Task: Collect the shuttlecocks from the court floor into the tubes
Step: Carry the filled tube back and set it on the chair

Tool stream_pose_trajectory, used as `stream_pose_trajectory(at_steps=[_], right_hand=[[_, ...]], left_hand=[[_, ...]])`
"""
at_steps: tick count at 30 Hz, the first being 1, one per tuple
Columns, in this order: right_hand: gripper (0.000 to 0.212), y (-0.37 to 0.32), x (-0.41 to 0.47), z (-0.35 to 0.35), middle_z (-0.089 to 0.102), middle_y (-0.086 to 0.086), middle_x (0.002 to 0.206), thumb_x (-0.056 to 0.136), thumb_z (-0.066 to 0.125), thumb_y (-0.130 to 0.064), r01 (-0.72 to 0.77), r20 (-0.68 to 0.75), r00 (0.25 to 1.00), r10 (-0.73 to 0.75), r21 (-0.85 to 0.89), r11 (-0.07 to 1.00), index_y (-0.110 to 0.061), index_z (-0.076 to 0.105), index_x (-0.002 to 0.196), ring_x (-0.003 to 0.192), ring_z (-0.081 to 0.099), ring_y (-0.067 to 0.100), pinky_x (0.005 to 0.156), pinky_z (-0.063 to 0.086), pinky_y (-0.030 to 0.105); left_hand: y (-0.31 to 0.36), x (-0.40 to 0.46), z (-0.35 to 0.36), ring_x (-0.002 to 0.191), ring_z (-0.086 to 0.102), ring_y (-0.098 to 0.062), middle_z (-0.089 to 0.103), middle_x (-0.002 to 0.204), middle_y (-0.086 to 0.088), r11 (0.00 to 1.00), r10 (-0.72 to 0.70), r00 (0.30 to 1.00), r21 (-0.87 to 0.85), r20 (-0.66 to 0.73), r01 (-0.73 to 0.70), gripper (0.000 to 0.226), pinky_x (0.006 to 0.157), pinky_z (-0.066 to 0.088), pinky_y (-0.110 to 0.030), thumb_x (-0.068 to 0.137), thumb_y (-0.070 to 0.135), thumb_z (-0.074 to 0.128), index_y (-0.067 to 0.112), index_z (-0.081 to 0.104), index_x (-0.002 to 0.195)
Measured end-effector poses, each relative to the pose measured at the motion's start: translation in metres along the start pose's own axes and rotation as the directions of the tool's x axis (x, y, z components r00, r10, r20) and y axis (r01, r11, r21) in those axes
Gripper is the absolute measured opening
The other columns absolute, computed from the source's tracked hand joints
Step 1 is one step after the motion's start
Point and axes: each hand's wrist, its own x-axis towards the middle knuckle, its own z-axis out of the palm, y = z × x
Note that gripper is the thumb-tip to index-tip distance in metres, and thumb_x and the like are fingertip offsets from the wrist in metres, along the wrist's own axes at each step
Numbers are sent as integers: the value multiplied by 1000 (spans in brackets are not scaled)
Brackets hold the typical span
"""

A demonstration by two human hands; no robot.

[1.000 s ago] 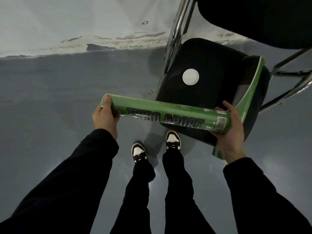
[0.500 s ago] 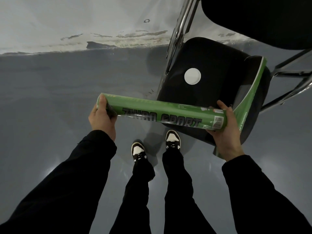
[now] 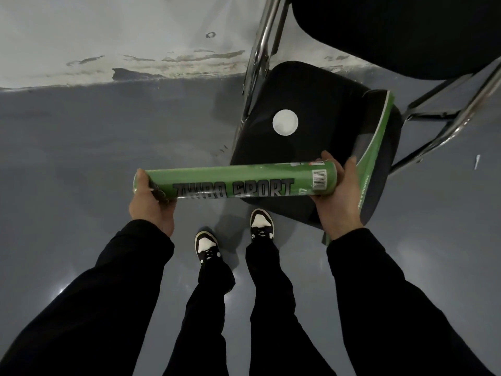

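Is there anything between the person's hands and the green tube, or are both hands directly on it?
Nothing visible is between them. The left hand covers one end of the green tube; the right hand cups the other end.

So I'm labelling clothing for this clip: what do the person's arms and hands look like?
Both arms are in long black sleeves that reach the wrists, plain, with no visible markings or logos. The left hand and right hand are bare: no gloves, and no rings or watch can be seen. The cuffs look soft and loose.
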Motion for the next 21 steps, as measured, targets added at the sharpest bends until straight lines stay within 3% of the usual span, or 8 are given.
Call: stream_pose_trajectory(at_steps=[4, 7, 10, 12, 14, 16, 18, 21], right_hand=[[50, -7, -11, -3, 73, 3, 121, 101, 41, -62, 90, 113, 992, -63, -261, 961, -28, 64, 130, 108, 73, 20, 96, 58, 46], [36, -17, -19, -18, 67, 11, 124, 90, 68, -50, 60, 216, 975, 45, -458, 887, -23, 65, 112, 107, 71, 30, 84, 63, 48], [46, -24, -28, -41, 63, 8, 129, 77, 83, -43, 5, 366, 875, 317, -661, 750, -32, 69, 120, 107, 70, 31, 78, 63, 43], [64, -22, -38, -53, 64, -4, 128, 73, 86, -43, 45, 399, 802, 444, -783, 620, -42, 62, 132, 105, 71, 23, 75, 60, 31], [81, -14, -47, -62, 68, -11, 122, 67, 92, -40, 63, 393, 779, 488, -824, 563, -36, 55, 139, 103, 71, 12, 77, 57, 21], [83, -4, -55, -75, 76, -11, 114, 59, 94, -34, 24, 406, 799, 444, -759, 651, -30, 59, 134, 103, 72, 8, 80, 55, 17], [81, 9, -63, -91, 76, -8, 117, 52, 91, -37, -31, 403, 844, 353, -621, 783, -30, 62, 127, 108, 72, 14, 86, 55, 23], [95, 31, -73, -107, 74, 9, 124, 46, 100, -45, -105, 338, 911, 238, -369, 924, -29, 62, 132, 110, 71, 30, 95, 55, 48]], left_hand=[[-1, -1, 1, 113, 65, -25, 59, 128, -6, 999, -46, 998, 11, 36, 45, 59, 89, 60, -42, 95, 54, 69, 16, 53, 136], [2, 0, 6, 116, 64, -23, 59, 135, -5, 999, -46, 996, -11, 75, 47, 70, 83, 59, -39, 92, 58, 70, 17, 50, 145], [3, -6, 24, 119, 65, -25, 62, 136, -8, 998, -56, 986, -9, 157, 59, 73, 98, 58, -48, 91, 60, 71, 16, 51, 146], [-2, -16, 41, 115, 69, -25, 67, 130, -8, 998, -59, 972, 19, 226, 56, 67, 94, 61, -46, 92, 58, 70, 15, 57, 141], [-9, -31, 60, 107, 71, -22, 71, 120, -7, 997, -48, 950, 68, 309, 28, 57, 87, 63, -41, 96, 50, 68, 12, 61, 138], [-22, -53, 77, 95, 72, -18, 72, 106, -4, 984, -73, 910, 176, 409, 0, 47, 78, 62, -33, 100, 40, 66, 9, 62, 135], [-40, -77, 89, 82, 73, -12, 73, 91, 3, 945, -139, 848, 325, 512, -41, 27, 72, 61, -28, 103, 30, 62, 13, 64, 123], [-73, -105, 96, 104, 75, -14, 80, 107, 4, 849, -286, 735, 517, 615, -103, 30, 92, 61, -37, 103, 28, 62, 19, 62, 131]])
